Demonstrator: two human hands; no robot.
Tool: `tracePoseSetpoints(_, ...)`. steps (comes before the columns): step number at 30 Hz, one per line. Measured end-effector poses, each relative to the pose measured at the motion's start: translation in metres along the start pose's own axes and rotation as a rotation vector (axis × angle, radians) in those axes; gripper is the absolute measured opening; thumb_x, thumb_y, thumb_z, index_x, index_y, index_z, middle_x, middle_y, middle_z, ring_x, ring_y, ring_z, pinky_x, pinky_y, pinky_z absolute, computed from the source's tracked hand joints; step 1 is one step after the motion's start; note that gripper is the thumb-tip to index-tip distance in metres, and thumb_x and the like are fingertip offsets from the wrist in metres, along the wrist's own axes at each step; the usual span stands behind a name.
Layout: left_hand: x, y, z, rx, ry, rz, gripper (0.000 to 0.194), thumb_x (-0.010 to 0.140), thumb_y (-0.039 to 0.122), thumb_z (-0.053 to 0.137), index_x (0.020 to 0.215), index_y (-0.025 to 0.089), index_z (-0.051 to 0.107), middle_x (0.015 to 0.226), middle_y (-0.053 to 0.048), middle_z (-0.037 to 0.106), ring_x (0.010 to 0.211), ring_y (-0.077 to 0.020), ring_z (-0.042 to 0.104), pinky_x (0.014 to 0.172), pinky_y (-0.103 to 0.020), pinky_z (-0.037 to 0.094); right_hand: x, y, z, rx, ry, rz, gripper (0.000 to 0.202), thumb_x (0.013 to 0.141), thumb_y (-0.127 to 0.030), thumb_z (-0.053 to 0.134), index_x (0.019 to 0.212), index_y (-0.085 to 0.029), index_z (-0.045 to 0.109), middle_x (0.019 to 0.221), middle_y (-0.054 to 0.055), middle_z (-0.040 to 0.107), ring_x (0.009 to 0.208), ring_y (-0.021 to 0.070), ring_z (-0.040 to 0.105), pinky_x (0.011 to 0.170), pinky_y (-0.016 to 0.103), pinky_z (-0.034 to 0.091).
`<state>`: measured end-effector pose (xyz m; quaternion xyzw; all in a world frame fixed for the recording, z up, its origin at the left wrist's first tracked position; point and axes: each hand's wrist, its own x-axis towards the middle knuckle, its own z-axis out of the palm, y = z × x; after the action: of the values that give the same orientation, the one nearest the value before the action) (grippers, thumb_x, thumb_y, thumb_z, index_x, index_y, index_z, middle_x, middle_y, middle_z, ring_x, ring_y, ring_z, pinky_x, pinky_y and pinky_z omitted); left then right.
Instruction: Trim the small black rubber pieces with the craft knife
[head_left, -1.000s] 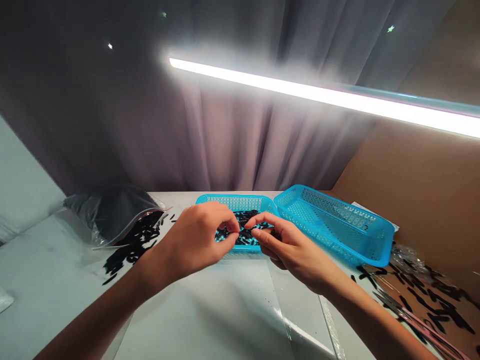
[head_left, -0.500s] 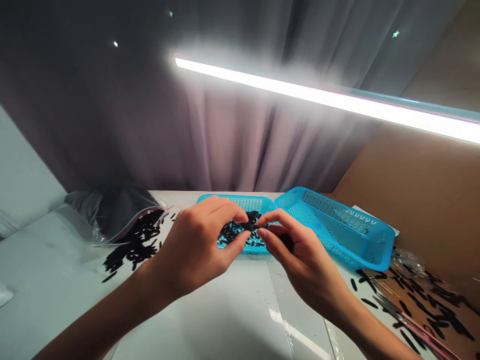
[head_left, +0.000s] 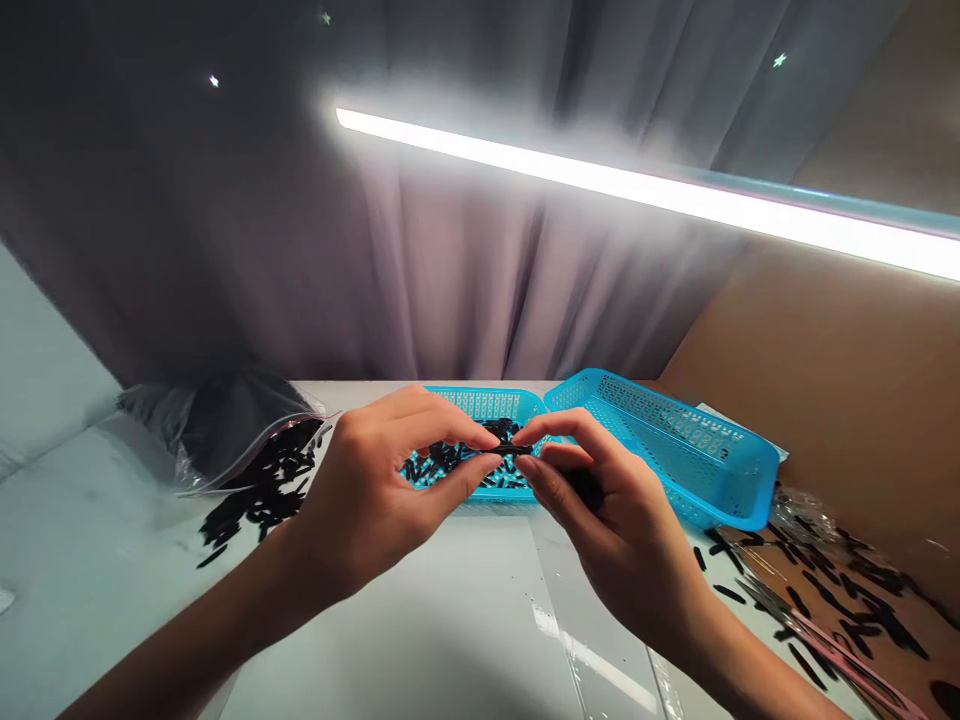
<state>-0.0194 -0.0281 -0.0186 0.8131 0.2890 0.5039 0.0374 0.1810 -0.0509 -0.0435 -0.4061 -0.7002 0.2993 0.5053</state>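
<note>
A: Fingers, quick?
B: Narrow on both sides. One end of a small black strip is pinched by the thumb and index finger of the left hand, the other by those of the right hand. Something dark is tucked in the right palm, too hidden to tell.
A: Strip location?
B: Held between the hands, seen against a blue basket strewn with black pieces.
A: Around that?
B: A second blue basket is set just beside it, right. Left, a clear bag is filled with black stuff; a black heap is spread at its mouth on the tabletop.
A: Far right?
B: Pink-handled scissors are laid among loose black strips.
</note>
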Motion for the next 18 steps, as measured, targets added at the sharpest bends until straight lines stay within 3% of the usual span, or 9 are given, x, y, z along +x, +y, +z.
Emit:
tracePoseSetpoints(5, 0.0003, 0.0028, -0.0018, -0.027, -0.005, -0.102, 0.012, 0.085, 0.011, 0.083, 0.085, 0.022, 0.079, 0.08, 0.007, 0.079, 0.074, -0.0088, 0.07, 0.065, -0.019, 0.053, -0.0026, -0.0033, -0.0006, -0.023, 0.001, -0.002, 0.007, 0.103, -0.028, 0.057, 0.099, -0.022, 0.061, 0.059, -0.01, 0.047, 0.052, 0.0094, 0.028, 0.046, 0.024, 0.023)
tracePoseSetpoints(18, 0.0001, 0.0013, -0.0033, -0.073, -0.02, -0.079, 0.011, 0.086, 0.015, 0.085, 0.087, 0.024, 0.078, 0.082, 0.006, 0.08, 0.078, -0.0128, 0.071, 0.073, -0.027, 0.057, -0.0014, -0.005, 0.0003, -0.106, 0.039, -0.11, 0.007, 0.104, -0.022, 0.055, 0.1, -0.024, 0.06, 0.056, -0.012, 0.034, 0.049, 0.0094, 0.023, 0.047, 0.025, 0.021)
